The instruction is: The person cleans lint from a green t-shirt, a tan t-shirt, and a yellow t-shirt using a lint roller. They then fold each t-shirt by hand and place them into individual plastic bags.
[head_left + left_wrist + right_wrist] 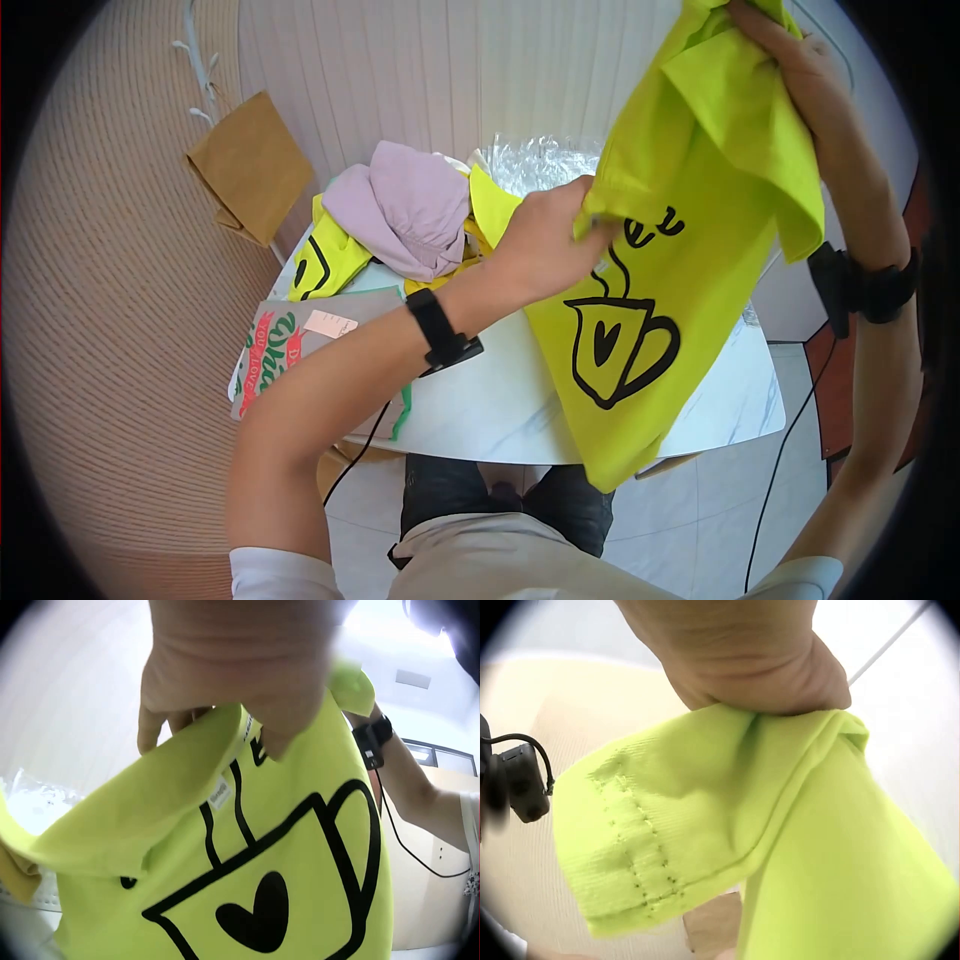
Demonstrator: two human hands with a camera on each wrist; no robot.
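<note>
A neon yellow T-shirt (720, 310) with a black coffee-cup print hangs over the right part of the table. My right hand (815, 80) grips it high up, near the top edge of the head view. Lower and further left, my left hand (550, 240) pinches the shirt's edge, with the cup drawing below it. In the left wrist view a small white label (219, 793) shows on the fabric beneath that hand. The right wrist view shows a stitched sleeve hem (645, 847) hanging below the right hand, whose fingertips are hidden.
On the white table (480, 400) lie a lilac cloth (410, 205), another neon yellow cloth (330, 255) with black print, and crinkled clear plastic (545, 165). A grey printed bag (285, 345) is at the left edge. Beyond it hangs a brown paper bag (255, 165).
</note>
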